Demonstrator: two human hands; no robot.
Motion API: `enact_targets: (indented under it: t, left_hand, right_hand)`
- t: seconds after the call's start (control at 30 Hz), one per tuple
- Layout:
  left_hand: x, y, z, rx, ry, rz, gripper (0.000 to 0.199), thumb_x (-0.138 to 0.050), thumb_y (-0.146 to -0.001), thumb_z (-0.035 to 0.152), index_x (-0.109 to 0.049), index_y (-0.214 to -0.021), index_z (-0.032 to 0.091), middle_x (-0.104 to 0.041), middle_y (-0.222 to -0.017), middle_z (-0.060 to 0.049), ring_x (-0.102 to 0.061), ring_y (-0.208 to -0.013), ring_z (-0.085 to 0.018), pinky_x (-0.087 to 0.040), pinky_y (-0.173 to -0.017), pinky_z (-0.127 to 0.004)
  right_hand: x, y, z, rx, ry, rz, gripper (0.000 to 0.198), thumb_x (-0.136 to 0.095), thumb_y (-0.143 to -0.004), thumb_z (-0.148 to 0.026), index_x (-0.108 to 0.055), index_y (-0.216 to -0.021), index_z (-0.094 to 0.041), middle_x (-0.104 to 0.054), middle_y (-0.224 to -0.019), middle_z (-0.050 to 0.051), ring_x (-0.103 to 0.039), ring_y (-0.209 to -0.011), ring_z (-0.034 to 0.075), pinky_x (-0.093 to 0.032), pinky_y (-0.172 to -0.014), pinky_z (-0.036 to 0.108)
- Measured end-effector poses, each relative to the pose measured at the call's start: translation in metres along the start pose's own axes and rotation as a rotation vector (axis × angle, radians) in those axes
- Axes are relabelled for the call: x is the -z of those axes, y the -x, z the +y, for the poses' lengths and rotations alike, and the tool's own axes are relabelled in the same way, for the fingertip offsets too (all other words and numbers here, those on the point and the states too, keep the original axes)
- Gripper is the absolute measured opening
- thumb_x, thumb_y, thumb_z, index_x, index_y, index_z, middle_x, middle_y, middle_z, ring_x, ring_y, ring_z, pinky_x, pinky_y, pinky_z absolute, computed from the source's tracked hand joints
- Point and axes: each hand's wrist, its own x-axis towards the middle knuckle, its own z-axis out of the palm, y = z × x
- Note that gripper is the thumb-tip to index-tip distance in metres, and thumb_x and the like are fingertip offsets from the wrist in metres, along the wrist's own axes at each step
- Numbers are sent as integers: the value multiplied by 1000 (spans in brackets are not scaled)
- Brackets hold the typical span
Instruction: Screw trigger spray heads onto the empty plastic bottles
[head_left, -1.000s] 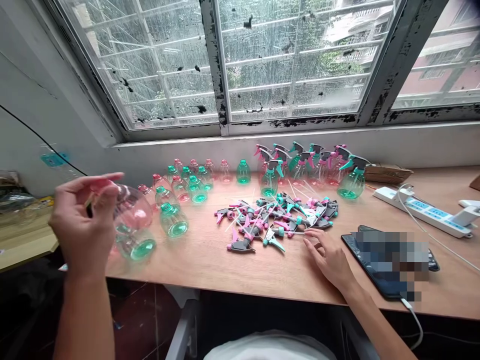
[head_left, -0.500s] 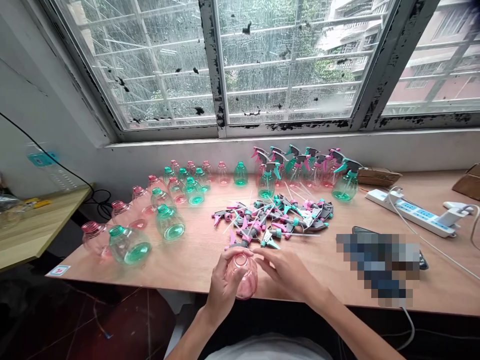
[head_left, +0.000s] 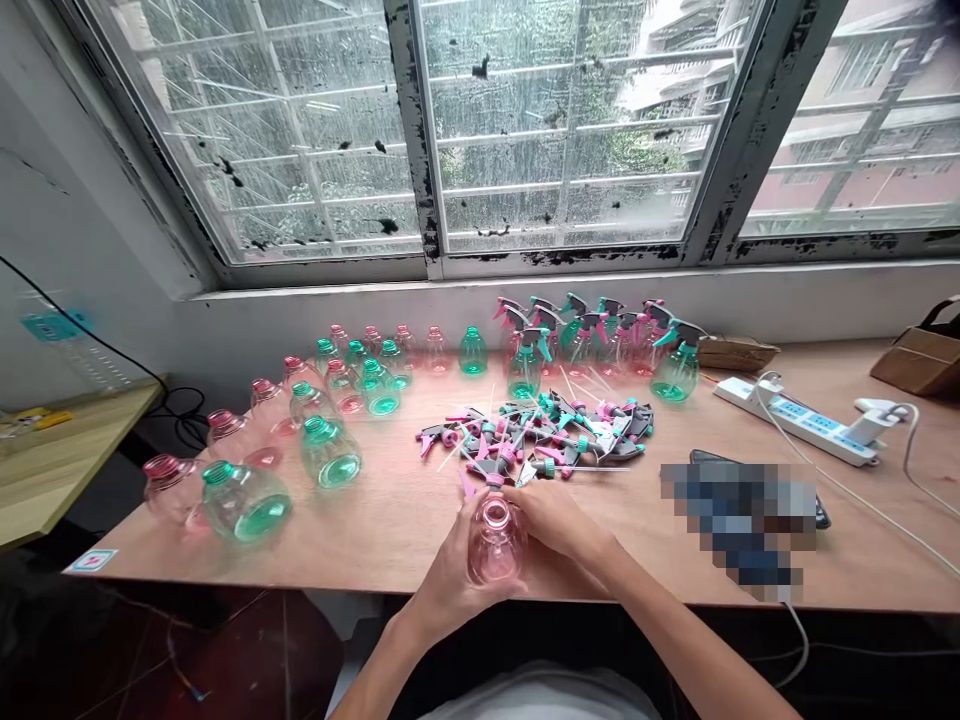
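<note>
The pink bottle (head_left: 496, 555) has come from above the counter's (head_left: 390, 560) left end to its near edge since a second ago, where on my feed I have the left grip (head_left: 454, 560) clamped around it, though I cannot tell whether the right grip (head_left: 555, 512), beside the spray heads (head_left: 538, 432), holds one.
</note>
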Motion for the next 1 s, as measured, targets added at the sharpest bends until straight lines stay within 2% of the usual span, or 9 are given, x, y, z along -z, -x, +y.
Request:
enact_targets:
  t: [0.17, 0.3, 0.43, 0.5, 0.57, 0.67, 0.77, 0.9, 1.0]
  left_hand:
    - [-1, -2, -3, 47, -26, -37, 110, -89, -72, 33, -21, -159, 30, -44, -158, -15, -42, -145, -38, -33, -122, -56]
    - [0, -3, -2, 67, -43, -57, 107, -87, -75, 33, -21, -159, 29, -46, -156, -15, -44, -145, -36, -33, -122, -54]
    - [-1, -5, -2, 73, -80, -44, 105, -85, -78, 36, -18, -158, 28, -50, -153, -16, -49, -141, -35, -37, -119, -52]
    - [-3, -7, -2, 72, -112, -14, 108, -84, -79, 37, -12, -159, 30, -50, -153, -17, -50, -140, -35, -39, -118, -53]
    - [-5, -7, -2, 68, -148, 25, 107, -83, -80, 38, -10, -158, 30, -49, -152, -17, -51, -139, -35, -40, -116, -54]
    - [-7, -7, -2, 44, -195, 60, 93, -83, -80, 39, -25, -151, 28, -54, -147, -17, -57, -132, -35, -46, -111, -53]
    - [-7, -6, -2, -15, -244, 86, 88, -86, -75, 40, -34, -145, 29, -57, -144, -15, -59, -130, -35, -47, -109, -54]
    - [-7, -5, -2, -113, -324, 125, 84, -85, -77, 37, -36, -146, 33, -51, -148, -13, -49, -138, -37, -37, -116, -58]
    - [-6, -5, -1, -146, -358, 118, 85, -83, -80, 37, -33, -149, 34, -50, -149, -12, -48, -138, -36, -39, -115, -57]
  right_hand:
    - [23, 10, 29, 63, -101, 80, 16, -57, -100, -24, -70, -90, -21, -74, -81, 1, -65, -72, 17, -42, -64, 24]
    - [46, 22, 57, 39, -149, 167, 8, -65, -92, -26, -67, -86, -20, -62, -66, -4, -54, -59, 14, -38, -55, 24]
    - [74, 44, 70, -14, -175, 304, 13, -67, -91, -34, -66, -86, -23, -52, -63, -6, -46, -56, 14, -33, -53, 25]
    - [88, 58, 64, -56, -211, 408, 18, -65, -93, -41, -64, -90, -23, -40, -57, -9, -37, -51, 13, -28, -50, 26]
    - [99, 72, 50, -87, -344, 582, 24, -65, -93, -46, -59, -84, -24, -33, -56, -9, -31, -48, 12, -25, -46, 26]
    - [109, 86, 22, -95, -612, 830, 31, -69, -90, -49, -53, -76, -26, -40, -57, -7, -35, -46, 11, -26, -43, 25]
    - [110, 92, -1, -68, -761, 986, 31, -69, -90, -51, -53, -78, -27, -48, -56, -6, -43, -44, 13, -32, -42, 26]
    - [106, 101, -16, 73, -910, 1092, 28, -72, -89, -49, -56, -79, -29, -51, -53, -6, -40, -35, 12, -37, -35, 28]
    - [105, 112, -25, 87, -992, 1093, 26, -72, -89, -49, -60, -80, -28, -54, -55, -4, -41, -34, 11, -33, -30, 26]
